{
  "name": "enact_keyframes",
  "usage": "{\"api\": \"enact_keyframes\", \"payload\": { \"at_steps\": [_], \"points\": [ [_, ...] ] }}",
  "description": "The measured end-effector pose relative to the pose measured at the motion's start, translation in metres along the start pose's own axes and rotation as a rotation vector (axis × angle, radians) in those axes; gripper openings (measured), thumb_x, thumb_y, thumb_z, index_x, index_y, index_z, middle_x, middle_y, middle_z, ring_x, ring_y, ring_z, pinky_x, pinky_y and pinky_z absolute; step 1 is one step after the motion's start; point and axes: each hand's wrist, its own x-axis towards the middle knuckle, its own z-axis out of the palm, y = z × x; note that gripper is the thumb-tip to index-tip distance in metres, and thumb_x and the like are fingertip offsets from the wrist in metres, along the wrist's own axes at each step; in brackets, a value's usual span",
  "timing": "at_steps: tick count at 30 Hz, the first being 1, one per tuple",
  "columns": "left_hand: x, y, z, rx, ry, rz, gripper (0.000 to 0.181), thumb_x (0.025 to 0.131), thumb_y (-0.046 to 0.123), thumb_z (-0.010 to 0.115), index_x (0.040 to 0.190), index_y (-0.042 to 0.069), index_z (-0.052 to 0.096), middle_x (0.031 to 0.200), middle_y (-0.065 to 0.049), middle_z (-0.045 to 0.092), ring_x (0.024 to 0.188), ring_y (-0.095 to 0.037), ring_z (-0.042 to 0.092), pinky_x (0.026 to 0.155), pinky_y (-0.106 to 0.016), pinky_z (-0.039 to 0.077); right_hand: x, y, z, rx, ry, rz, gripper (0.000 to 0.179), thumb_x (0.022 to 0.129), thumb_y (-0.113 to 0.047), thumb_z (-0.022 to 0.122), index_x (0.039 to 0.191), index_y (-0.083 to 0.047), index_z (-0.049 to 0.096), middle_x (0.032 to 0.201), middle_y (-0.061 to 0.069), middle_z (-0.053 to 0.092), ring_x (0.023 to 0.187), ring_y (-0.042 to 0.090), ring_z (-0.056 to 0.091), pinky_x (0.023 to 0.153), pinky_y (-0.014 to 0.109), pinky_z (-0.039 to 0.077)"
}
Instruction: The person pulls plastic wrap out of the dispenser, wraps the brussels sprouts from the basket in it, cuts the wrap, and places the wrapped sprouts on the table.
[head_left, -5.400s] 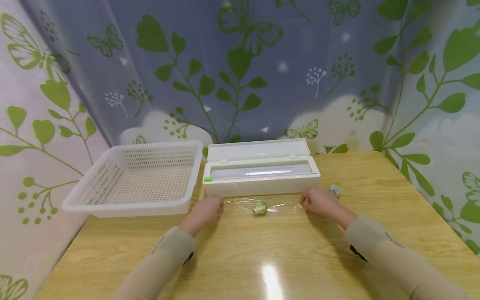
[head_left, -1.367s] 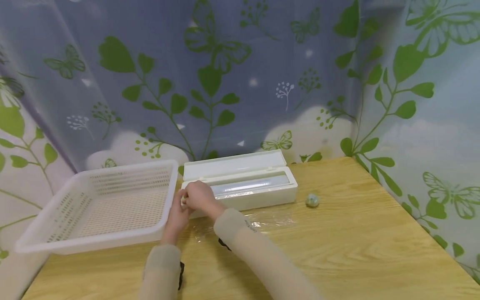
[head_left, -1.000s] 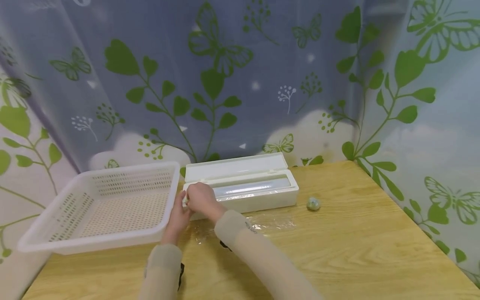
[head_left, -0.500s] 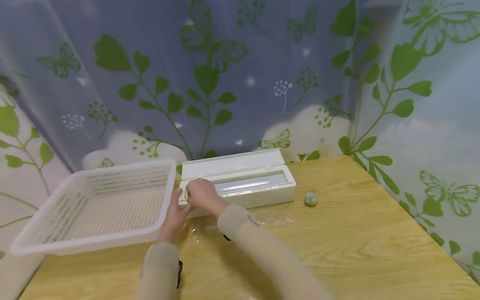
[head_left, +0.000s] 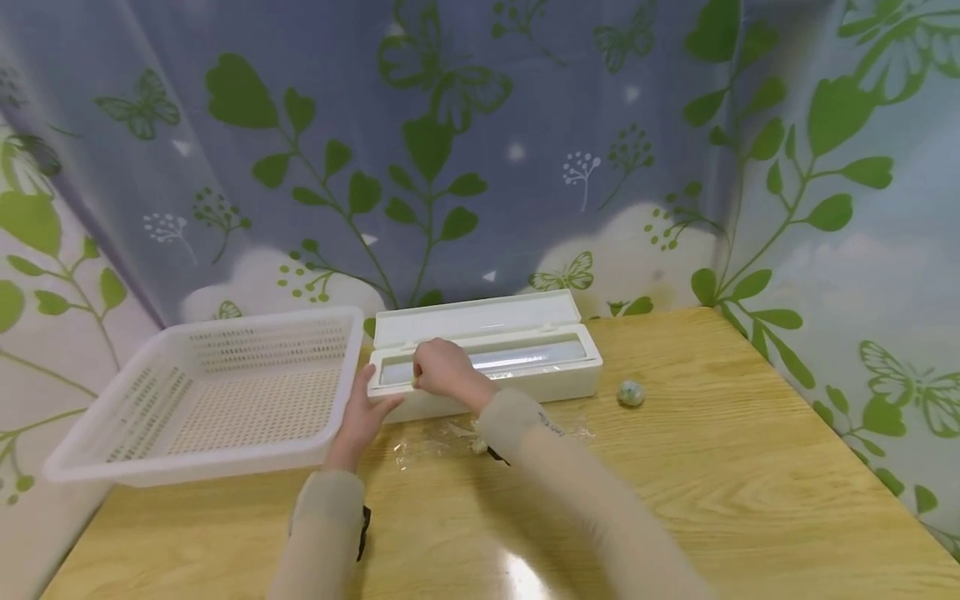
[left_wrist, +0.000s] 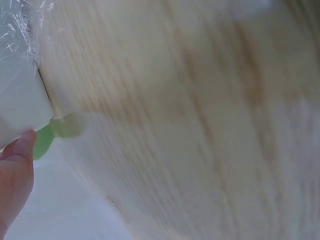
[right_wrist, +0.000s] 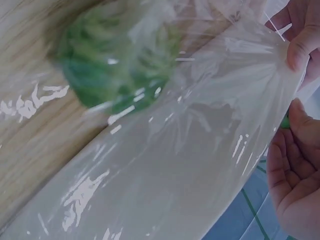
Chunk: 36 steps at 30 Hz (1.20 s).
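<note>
My left hand grips the left end of a white cling film dispenser, its thumb on the front face. Above the dispenser's front edge, my right hand pinches a small green slide cutter, mostly hidden by the fingers. In the right wrist view, clear cling film drapes over the dispenser's front, creased toward the left hand. Beneath it on the table sits a small green round thing, partly covered by my right sleeve in the head view. The dispenser's lid stands raised behind the film roll.
A white perforated basket stands at the left, right beside the dispenser. Toward the right on the wooden table lies a small wrapped, pale green ball. A patterned curtain hangs behind the table.
Earlier both hands held the film ends at the front, then came together at the dispenser's left end. Since half a second ago, my right hand has slid rightward along its edge; my left stayed.
</note>
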Motion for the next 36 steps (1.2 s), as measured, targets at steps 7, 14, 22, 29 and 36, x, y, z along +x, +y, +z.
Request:
{"api": "enact_keyframes", "payload": {
  "at_steps": [7,14,22,29,36],
  "points": [
    [0.001,0.002,-0.001,0.003,-0.004,0.002,0.076,0.081,0.010,0.062,0.137,-0.005,0.013,0.142,-0.025,0.009,0.130,-0.036,0.007,0.104,-0.045,0.009,-0.006,0.012,-0.006,0.019,-0.010,-0.006,0.007,0.074,-0.021,0.072,0.074,-0.014,0.070,0.076,-0.005,0.064,0.074,0.013,0.058,0.067,0.025,0.046],
    [0.000,0.004,0.001,0.020,0.006,-0.006,0.075,0.082,0.009,0.061,0.137,-0.004,0.013,0.142,-0.023,0.011,0.130,-0.035,0.008,0.104,-0.044,0.009,-0.018,0.031,-0.015,0.013,-0.039,0.001,0.005,0.076,-0.019,0.070,0.075,-0.015,0.069,0.076,-0.006,0.063,0.076,0.014,0.058,0.070,0.027,0.046],
    [-0.002,0.004,-0.001,0.041,0.005,0.001,0.073,0.082,0.010,0.061,0.136,-0.005,0.014,0.141,-0.025,0.012,0.130,-0.036,0.009,0.104,-0.044,0.009,-0.028,0.050,-0.019,0.057,-0.059,0.023,0.006,0.077,-0.020,0.069,0.077,-0.013,0.068,0.077,-0.005,0.063,0.071,0.012,0.056,0.069,0.027,0.046],
    [-0.003,0.001,-0.003,0.043,0.004,0.009,0.073,0.082,0.007,0.061,0.136,-0.006,0.014,0.141,-0.026,0.011,0.129,-0.037,0.008,0.104,-0.045,0.009,-0.035,0.063,-0.020,0.081,-0.057,0.014,0.007,0.077,-0.020,0.069,0.077,-0.013,0.067,0.075,-0.004,0.062,0.070,0.011,0.055,0.067,0.026,0.045],
    [0.000,0.000,0.001,0.060,0.005,0.047,0.072,0.082,0.008,0.061,0.135,-0.008,0.015,0.140,-0.027,0.012,0.129,-0.038,0.009,0.104,-0.045,0.010,-0.049,0.077,-0.026,0.085,-0.034,0.041,0.008,0.076,-0.018,0.070,0.073,-0.013,0.066,0.072,-0.004,0.061,0.067,0.012,0.055,0.065,0.027,0.046]
  ]
}}
